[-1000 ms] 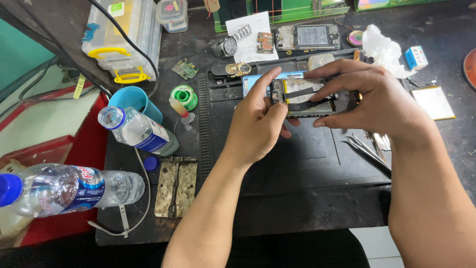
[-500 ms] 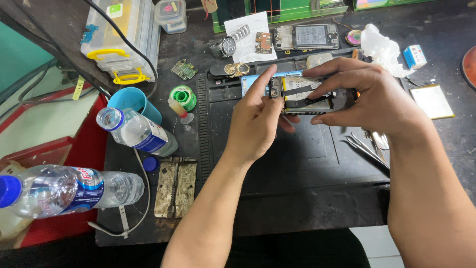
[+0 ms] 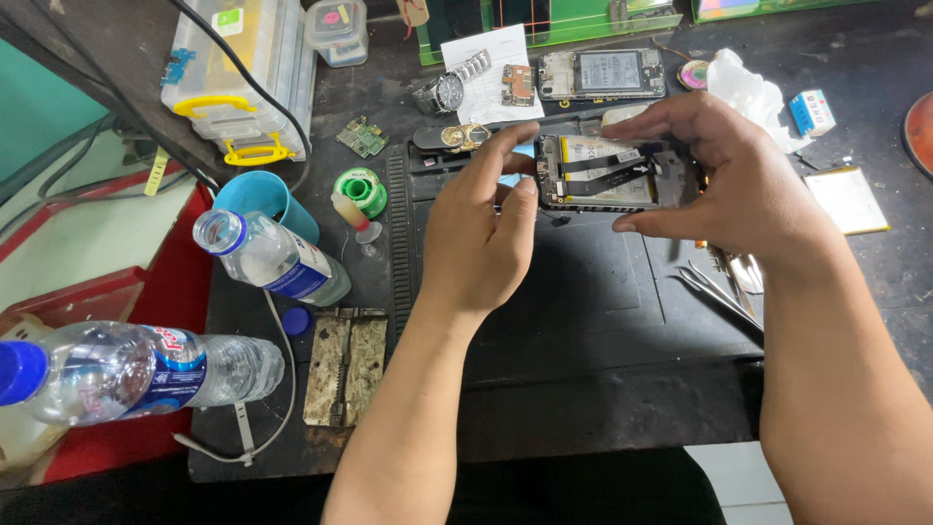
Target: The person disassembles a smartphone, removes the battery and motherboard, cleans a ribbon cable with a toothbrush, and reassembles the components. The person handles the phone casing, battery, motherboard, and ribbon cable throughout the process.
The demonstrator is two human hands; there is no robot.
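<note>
Phone (image 3: 603, 175) — right end behind right hand (image 3: 748, 190)

Bright even light, sharp, slight edge distortion

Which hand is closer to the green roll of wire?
Left. The left hand is just to the right of the green roll, not touching it. The right hand is farther right, holding the opened phone.

Two water bottles (image 3: 126, 374) (image 3: 272, 261), blue cup (image 3: 260, 199), solder spool (image 3: 361, 190), wristwatch (image 3: 449, 89), tweezers (image 3: 717, 292) on mat.
</note>
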